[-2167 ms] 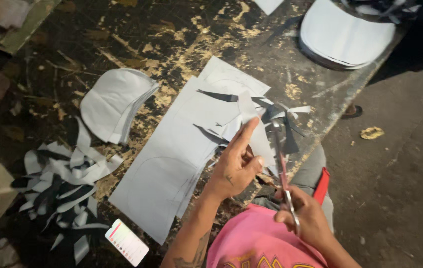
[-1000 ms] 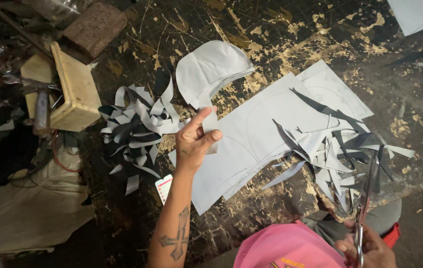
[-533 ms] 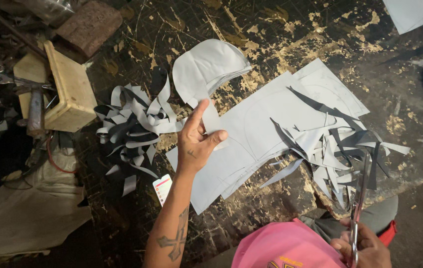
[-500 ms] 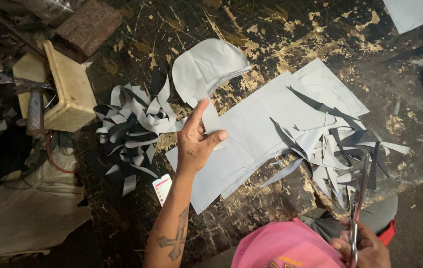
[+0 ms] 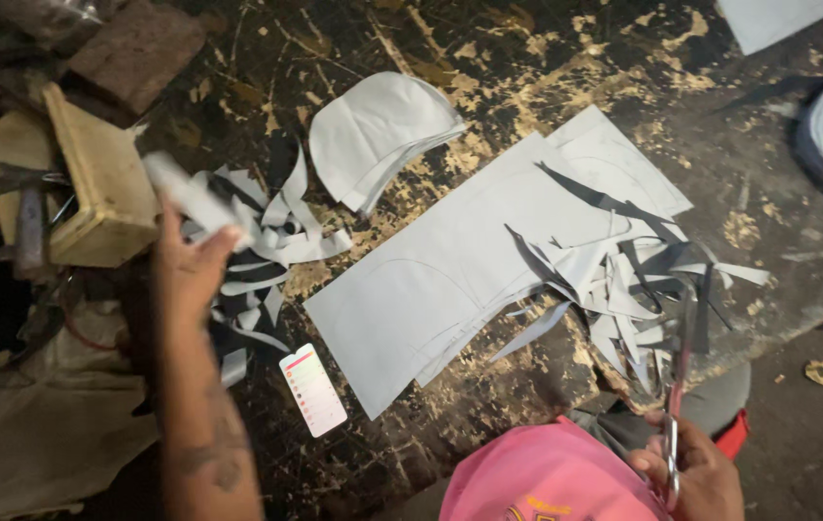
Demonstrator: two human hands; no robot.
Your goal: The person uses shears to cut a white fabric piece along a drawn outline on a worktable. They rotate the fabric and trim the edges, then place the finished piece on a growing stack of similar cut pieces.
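Left hand pinches a blurred grey strip above the scrap pile | right hand grips scissors at the lower edge | grey sheet lies on the surface

Matt grey sheets lie on a rough, paint-flecked worktop.
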